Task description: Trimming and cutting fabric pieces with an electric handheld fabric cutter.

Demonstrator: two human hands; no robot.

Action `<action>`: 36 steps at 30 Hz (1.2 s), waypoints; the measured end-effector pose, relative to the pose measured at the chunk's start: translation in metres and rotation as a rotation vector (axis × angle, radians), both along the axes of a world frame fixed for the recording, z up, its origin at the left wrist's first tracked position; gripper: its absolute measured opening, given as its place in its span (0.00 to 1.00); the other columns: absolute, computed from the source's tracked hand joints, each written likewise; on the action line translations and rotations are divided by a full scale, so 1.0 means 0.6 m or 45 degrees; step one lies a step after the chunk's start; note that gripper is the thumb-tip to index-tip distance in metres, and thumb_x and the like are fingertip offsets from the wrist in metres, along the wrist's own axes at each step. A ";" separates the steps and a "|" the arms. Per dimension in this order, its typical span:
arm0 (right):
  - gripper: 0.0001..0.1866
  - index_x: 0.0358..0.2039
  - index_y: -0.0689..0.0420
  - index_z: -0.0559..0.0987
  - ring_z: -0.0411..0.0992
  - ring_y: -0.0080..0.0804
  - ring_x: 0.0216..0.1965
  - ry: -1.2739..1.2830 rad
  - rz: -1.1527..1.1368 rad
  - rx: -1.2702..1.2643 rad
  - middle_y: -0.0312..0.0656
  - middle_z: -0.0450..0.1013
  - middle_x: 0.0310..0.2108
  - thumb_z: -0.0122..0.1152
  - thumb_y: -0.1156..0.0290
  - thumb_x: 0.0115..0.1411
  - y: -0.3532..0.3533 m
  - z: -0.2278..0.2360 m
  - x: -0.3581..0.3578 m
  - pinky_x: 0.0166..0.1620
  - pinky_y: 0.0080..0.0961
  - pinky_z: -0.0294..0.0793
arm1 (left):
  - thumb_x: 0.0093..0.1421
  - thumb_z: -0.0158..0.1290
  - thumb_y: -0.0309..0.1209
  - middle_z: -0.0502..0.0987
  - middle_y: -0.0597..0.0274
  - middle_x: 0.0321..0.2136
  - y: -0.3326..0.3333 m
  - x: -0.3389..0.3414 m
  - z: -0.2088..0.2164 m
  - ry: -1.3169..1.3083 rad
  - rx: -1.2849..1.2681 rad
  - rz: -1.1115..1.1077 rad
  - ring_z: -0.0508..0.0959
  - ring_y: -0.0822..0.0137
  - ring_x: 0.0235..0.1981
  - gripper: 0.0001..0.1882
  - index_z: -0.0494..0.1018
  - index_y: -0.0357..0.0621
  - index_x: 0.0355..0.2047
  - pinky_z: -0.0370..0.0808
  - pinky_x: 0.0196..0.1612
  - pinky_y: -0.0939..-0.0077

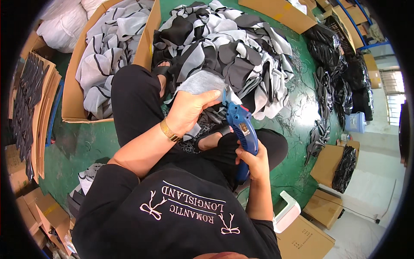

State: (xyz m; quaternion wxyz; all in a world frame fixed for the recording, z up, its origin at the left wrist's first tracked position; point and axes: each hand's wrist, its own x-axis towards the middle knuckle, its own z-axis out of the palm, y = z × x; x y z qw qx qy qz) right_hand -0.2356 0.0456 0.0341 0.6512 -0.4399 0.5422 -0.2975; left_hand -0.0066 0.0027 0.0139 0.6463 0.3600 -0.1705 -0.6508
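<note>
My right hand (254, 162) is wrapped round the handle of a blue electric fabric cutter (242, 125), its head tilted up and away from me. In my left hand (186, 108) is a light grey fabric piece (202, 83), gripped between thumb and fingers. The cutter's head meets the right edge of this fabric, close to my left thumb. Most of the left fingers are hidden under the cloth. Just beyond my hands lies a big heap of grey, black and white fabric pieces (241, 60) on the floor.
An open cardboard box (71, 93) full of grey fabric with black strips stands at the left. Thin scraps litter the green floor (297, 112). Black plastic bags (323, 43) and cartons (323, 209) line the right side. A white stool-like object (286, 211) is near my right elbow.
</note>
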 end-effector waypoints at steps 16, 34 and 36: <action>0.17 0.37 0.68 0.73 0.70 0.26 0.20 0.052 0.115 -0.008 0.39 0.70 0.25 0.62 0.80 0.44 -0.016 0.039 -0.032 0.23 0.22 0.72 | 0.53 0.53 0.23 0.75 0.71 0.29 -0.005 0.035 0.031 -0.695 -0.336 -0.319 0.71 0.80 0.29 0.08 0.75 0.39 0.34 0.69 0.34 0.82; 0.16 0.37 0.68 0.73 0.69 0.26 0.20 -0.025 0.102 -0.065 0.39 0.70 0.25 0.62 0.80 0.45 -0.042 0.047 -0.015 0.24 0.21 0.71 | 0.49 0.52 0.21 0.77 0.69 0.31 -0.009 0.038 0.031 -1.075 -0.528 -0.597 0.72 0.79 0.32 0.14 0.74 0.35 0.39 0.72 0.37 0.80; 0.16 0.37 0.68 0.73 0.69 0.26 0.20 -0.082 0.049 -0.099 0.39 0.70 0.25 0.62 0.79 0.46 -0.055 0.046 0.003 0.24 0.21 0.71 | 0.50 0.52 0.20 0.77 0.68 0.32 -0.003 0.029 0.027 -0.885 -0.523 -0.601 0.73 0.78 0.33 0.13 0.74 0.34 0.39 0.72 0.38 0.80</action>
